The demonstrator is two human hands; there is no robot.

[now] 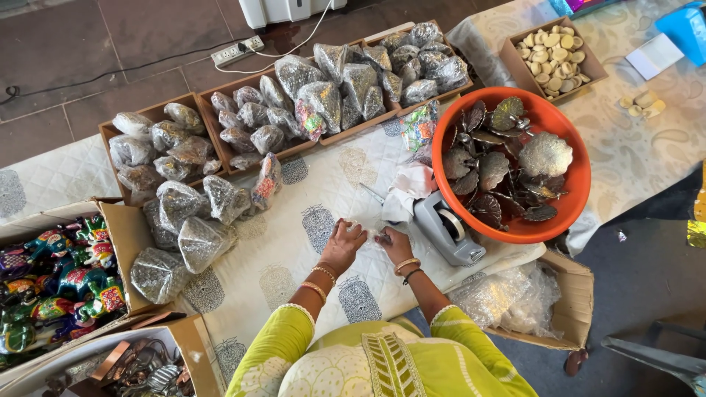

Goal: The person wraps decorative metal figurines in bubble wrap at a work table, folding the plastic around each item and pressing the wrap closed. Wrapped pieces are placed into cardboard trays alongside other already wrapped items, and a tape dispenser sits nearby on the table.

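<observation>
- Two hands work close together on the quilted cloth point(294, 242): the left hand point(343, 246) lies palm down, fingers curled onto a small clear packet point(365, 229), and the right hand point(395, 245) pinches something small and dark at that packet's right end.
- How tightly either hand grips cannot be told from above; both look closed onto the packet, neither spread open.
- Packet: on the cloth between the two hands, just left of the grey tape dispenser point(446, 229) and touching both hands; what is in it is too small to make out.
- Step in hand, as I judge it: closing or sealing one small bag, with the dispenser within easy reach of the right hand.
- Next move would call for the left hand to pin the bag flat while the right frees itself for the tape, which sits beside it.
- Around them: an orange bowl point(581, 184) of shell-shaped metal dishes right of the dispenser; cardboard trays of filled bags point(323, 99) along the far edge; more loose bags point(193, 220) to the left.
- A box of clear wrap point(515, 294) sits by the right elbow; painted figurines point(51, 279) fill a box at far left.
</observation>
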